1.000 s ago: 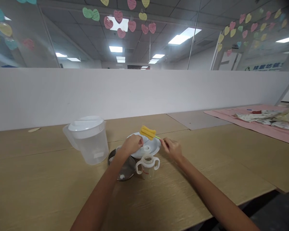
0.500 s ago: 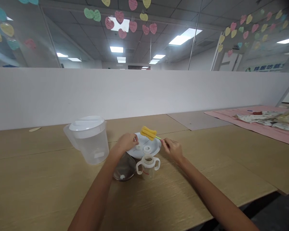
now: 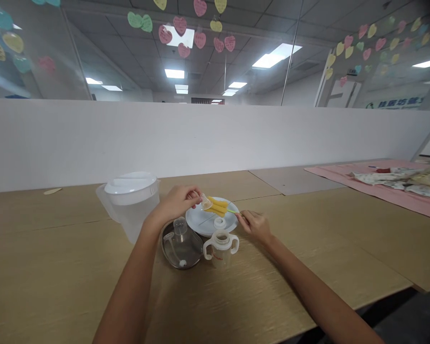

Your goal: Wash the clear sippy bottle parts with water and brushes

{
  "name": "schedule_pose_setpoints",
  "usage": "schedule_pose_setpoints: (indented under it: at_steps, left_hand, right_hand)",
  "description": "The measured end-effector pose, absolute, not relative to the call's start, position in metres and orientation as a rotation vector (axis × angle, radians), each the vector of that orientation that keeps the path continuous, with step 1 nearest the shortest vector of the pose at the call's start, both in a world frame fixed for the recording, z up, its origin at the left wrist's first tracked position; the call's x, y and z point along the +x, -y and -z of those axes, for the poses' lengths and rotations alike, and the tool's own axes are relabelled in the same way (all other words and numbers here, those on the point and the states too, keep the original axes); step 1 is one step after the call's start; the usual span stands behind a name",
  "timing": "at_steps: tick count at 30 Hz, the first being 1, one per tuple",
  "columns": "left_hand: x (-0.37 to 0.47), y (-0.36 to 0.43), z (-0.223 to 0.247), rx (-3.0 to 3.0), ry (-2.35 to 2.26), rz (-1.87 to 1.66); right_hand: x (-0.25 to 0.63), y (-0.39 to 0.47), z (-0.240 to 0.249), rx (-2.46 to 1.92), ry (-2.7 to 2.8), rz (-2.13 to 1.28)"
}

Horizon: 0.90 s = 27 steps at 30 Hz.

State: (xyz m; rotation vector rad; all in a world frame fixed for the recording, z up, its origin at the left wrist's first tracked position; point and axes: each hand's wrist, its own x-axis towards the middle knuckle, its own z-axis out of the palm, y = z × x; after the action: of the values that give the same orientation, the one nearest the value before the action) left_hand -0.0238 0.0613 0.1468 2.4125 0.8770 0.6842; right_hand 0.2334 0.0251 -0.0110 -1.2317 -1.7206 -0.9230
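Note:
My left hand pinches a clear bottle nipple by its tip, above the white plate. My right hand is closed on the thin green handle of a yellow sponge brush. The sponge's left end meets the nipple's wide opening; whether it is inside, I cannot tell. A white collar ring lies on the plate's near side. Just in front stands a baby bottle with two white handles, upright and uncapped.
A metal tray left of the bottle holds a clear cap and small parts. Behind my left forearm stands a lidded pitcher. Packets lie on a pink cloth at far right, beneath a low white wall.
My left hand has lifted the nipple from the plate and brought it to the sponge. The brush has shifted slightly down. More of the tray and its cap now shows.

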Motion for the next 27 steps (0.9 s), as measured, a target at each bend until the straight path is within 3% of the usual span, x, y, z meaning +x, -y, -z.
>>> schedule_pose_setpoints:
  at_steps: [12,27]
  left_hand:
    - [-0.0137,-0.0541,-0.1439,2.661,-1.309,-0.642]
    - [-0.0133,-0.0565,-0.1417,2.748,-1.366,-0.623]
  right_hand:
    - [0.2321,-0.0225,0.0111,-1.22,1.746,0.918]
    - [0.2331,-0.0222,0.01,-1.193,1.751,0.934]
